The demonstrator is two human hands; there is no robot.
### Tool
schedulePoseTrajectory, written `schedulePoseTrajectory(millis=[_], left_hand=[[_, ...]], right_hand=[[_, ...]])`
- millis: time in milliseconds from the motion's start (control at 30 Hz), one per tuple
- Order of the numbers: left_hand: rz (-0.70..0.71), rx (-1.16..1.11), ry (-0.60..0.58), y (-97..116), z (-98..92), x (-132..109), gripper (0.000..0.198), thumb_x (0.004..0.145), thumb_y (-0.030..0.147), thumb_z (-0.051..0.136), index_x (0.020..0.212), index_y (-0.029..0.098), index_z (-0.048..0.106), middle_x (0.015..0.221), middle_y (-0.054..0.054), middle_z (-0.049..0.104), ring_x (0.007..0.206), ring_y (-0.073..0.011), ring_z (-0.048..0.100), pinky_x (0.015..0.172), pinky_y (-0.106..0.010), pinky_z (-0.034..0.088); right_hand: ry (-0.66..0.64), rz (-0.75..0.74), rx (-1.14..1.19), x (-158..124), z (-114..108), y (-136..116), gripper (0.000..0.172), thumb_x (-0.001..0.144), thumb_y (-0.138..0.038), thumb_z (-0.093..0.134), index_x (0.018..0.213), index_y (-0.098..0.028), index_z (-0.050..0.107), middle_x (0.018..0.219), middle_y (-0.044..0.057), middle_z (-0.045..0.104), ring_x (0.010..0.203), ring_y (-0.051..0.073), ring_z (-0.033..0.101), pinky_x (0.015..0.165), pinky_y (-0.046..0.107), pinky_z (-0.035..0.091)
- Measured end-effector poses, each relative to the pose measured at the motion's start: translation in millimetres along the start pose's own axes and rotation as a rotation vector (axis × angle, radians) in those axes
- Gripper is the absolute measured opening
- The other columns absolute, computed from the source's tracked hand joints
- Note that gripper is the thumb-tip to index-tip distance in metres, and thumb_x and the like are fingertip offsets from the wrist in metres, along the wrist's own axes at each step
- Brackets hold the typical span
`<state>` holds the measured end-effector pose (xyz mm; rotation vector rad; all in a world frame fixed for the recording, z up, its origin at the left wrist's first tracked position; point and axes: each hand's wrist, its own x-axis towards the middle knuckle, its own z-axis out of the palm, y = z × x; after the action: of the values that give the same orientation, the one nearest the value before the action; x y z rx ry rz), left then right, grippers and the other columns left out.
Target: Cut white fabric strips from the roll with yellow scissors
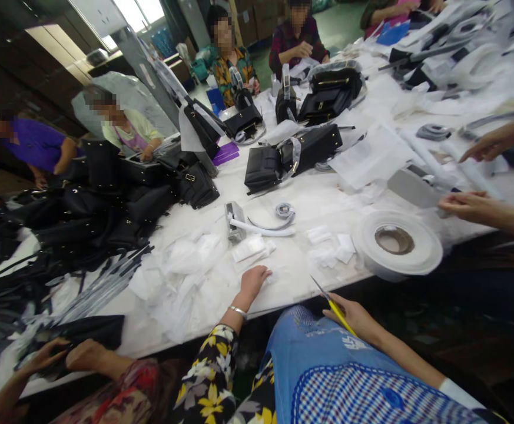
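Observation:
My left hand [253,281], with a bracelet at the wrist and a floral sleeve, lies palm down near the front edge of the white table [309,203]. Its fingers rest loosely on a sheet of white wrapping paper and hold nothing. Just beyond it lie small folded white paper pieces [248,249]. My right hand [352,317] hovers off the table edge above my blue apron [322,365]. It grips a thin yellow-handled cutting tool [332,305] whose blade points up and left toward the table.
A big roll of white tape [395,242] sits to the right, crumpled white paper [181,277] to the left. Black handbags [292,158] lie mid-table and in a heap [106,206] at left. Other people's hands reach in at bottom left [62,356] and right [466,204].

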<state>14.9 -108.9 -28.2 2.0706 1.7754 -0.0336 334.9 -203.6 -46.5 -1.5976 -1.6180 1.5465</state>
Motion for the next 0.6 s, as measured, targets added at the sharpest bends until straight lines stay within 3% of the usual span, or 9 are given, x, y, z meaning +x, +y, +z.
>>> schedulePoseTrajectory(millis=[100,200,433,600], left_hand=[[0.056,0.001,0.028,9.5,21.0,16.5,0.026,0.093,0.043,0.051,0.097,0.021,0.066,0.098,-0.004,0.070,0.092,-0.0173,0.063,0.073,-0.024,0.039],[0.079,-0.054,0.080,11.8,27.0,23.6,0.028,0.092,0.043,0.054,0.107,0.022,0.064,0.106,-0.004,0.070,0.097,-0.0169,0.063,0.077,-0.023,0.041],[0.257,-0.060,0.078,23.5,26.3,16.3,0.031,0.092,0.048,0.050,0.097,0.022,0.065,0.093,-0.002,0.069,0.088,-0.0155,0.063,0.075,-0.023,0.041],[0.310,-0.057,0.002,50.0,43.4,16.8,0.026,0.092,0.044,0.051,0.100,0.022,0.063,0.094,-0.004,0.068,0.090,-0.0172,0.063,0.078,-0.024,0.044]], right_hand=[[0.019,0.016,-0.008,-3.4,0.2,-7.0,0.066,0.070,-0.057,0.068,0.123,-0.017,0.065,0.108,0.009,0.070,0.103,0.029,0.063,0.089,0.033,0.050],[0.052,0.024,-0.015,-6.1,2.6,-13.5,0.066,0.069,-0.057,0.068,0.121,-0.017,0.066,0.102,0.009,0.072,0.098,0.028,0.065,0.086,0.033,0.051],[0.093,0.038,0.026,6.4,19.6,-21.0,0.064,0.073,-0.054,0.066,0.124,-0.014,0.063,0.080,0.004,0.068,0.073,0.020,0.062,0.071,0.028,0.051],[0.104,0.081,0.034,12.5,19.5,-28.0,0.065,0.073,-0.054,0.065,0.124,-0.014,0.062,0.080,0.005,0.066,0.075,0.020,0.060,0.071,0.029,0.050]])
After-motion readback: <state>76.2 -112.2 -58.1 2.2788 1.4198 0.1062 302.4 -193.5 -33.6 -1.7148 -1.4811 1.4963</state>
